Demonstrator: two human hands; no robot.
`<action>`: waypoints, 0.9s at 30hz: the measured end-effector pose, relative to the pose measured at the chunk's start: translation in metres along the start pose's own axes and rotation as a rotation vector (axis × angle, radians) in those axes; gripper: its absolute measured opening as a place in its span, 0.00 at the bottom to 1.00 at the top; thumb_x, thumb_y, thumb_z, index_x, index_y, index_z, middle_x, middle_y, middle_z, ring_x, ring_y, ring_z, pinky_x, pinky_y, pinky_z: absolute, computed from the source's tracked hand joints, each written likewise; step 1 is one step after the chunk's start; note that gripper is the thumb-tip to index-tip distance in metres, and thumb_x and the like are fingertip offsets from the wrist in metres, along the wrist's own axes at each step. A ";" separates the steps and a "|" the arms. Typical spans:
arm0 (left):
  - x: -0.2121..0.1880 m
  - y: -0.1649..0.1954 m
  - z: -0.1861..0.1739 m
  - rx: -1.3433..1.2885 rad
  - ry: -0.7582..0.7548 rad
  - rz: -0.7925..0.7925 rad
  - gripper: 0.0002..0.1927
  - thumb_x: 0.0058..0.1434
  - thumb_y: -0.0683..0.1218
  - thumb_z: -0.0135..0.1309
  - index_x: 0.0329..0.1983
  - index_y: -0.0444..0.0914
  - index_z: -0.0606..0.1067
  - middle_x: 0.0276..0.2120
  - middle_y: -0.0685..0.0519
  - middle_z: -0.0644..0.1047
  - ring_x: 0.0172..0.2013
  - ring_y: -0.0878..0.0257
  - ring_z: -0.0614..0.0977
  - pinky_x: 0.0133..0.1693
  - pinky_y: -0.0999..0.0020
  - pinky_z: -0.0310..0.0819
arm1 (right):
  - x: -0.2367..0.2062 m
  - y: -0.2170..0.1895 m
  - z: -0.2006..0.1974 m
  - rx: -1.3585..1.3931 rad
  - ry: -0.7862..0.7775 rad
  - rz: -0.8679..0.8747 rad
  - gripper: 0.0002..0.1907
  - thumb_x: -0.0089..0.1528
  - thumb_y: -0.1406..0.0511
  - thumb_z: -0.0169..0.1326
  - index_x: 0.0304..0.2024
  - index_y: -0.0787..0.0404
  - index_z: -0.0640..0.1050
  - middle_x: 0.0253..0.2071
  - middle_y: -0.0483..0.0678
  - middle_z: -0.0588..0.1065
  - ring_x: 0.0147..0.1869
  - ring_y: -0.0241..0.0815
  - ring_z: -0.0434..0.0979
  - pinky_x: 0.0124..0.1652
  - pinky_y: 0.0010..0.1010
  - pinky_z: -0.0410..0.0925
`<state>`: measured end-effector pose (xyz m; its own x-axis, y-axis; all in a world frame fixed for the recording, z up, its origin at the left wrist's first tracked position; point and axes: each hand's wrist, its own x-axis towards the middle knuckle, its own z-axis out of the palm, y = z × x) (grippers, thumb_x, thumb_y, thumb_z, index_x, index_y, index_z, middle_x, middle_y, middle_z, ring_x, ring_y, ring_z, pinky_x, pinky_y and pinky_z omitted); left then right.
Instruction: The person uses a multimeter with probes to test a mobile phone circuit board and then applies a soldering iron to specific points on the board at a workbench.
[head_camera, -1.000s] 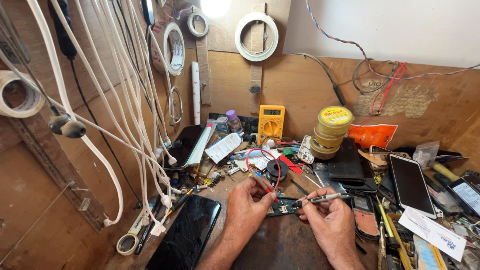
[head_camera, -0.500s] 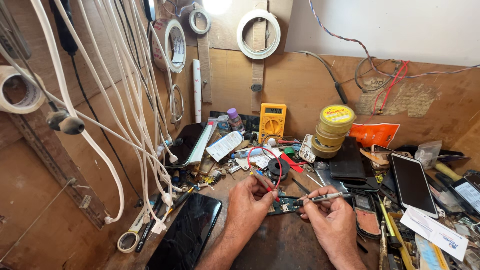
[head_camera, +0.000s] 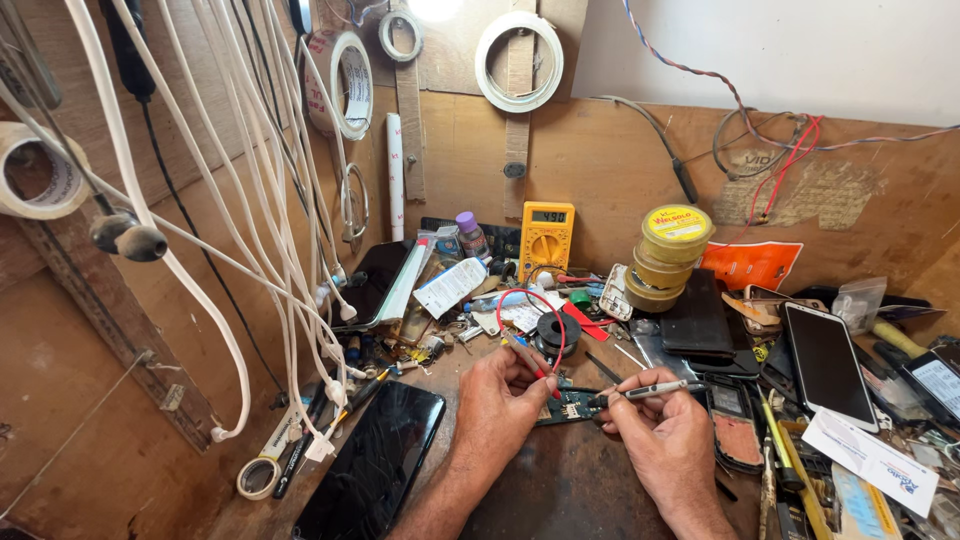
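Observation:
My left hand (head_camera: 497, 402) pinches a red test probe (head_camera: 528, 362) whose tip points down at a small green circuit board (head_camera: 568, 406) on the wooden bench. A red wire (head_camera: 528, 296) loops up from the probe toward a yellow multimeter (head_camera: 547, 238) standing at the back. In my right hand (head_camera: 668, 440) is a slim black and silver probe (head_camera: 655, 388), held level, its tip at the board's right edge. The board lies between both hands, partly covered by my fingers.
A black phone (head_camera: 375, 470) lies face up at the front left. Stacked yellow tins (head_camera: 668, 255), a dark solder spool (head_camera: 556, 330), another phone (head_camera: 825, 360) and several phone parts and tools crowd the right. White cables (head_camera: 250, 200) and tape rolls (head_camera: 517, 58) hang on the left and back walls.
Both hands keep the probes on the board, almost unmoved. Only the camera view has drifted slightly.

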<state>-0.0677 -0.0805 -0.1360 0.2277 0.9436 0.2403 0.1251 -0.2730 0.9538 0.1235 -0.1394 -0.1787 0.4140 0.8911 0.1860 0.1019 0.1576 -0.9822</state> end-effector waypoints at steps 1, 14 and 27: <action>0.000 0.000 0.000 0.000 0.001 0.001 0.06 0.55 0.37 0.62 0.36 0.34 0.79 0.28 0.51 0.84 0.31 0.68 0.87 0.34 0.72 0.82 | 0.000 0.000 0.000 0.009 -0.003 -0.009 0.08 0.62 0.71 0.57 0.41 0.68 0.74 0.34 0.54 0.81 0.37 0.38 0.84 0.36 0.29 0.78; 0.000 -0.002 0.000 -0.025 0.005 0.007 0.07 0.55 0.37 0.62 0.36 0.34 0.79 0.28 0.51 0.84 0.31 0.68 0.87 0.33 0.72 0.82 | -0.002 -0.001 0.002 0.013 0.004 -0.020 0.07 0.61 0.72 0.57 0.41 0.68 0.74 0.34 0.53 0.81 0.36 0.38 0.84 0.35 0.28 0.78; 0.001 -0.004 0.000 -0.056 -0.003 0.036 0.07 0.55 0.37 0.62 0.36 0.33 0.78 0.28 0.51 0.84 0.31 0.68 0.86 0.33 0.73 0.81 | -0.003 0.000 0.001 0.051 0.015 -0.044 0.07 0.61 0.73 0.56 0.41 0.69 0.74 0.35 0.53 0.81 0.37 0.38 0.83 0.36 0.28 0.77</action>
<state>-0.0675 -0.0791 -0.1393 0.2339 0.9329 0.2737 0.0623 -0.2953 0.9534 0.1212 -0.1410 -0.1794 0.4236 0.8765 0.2289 0.0739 0.2185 -0.9730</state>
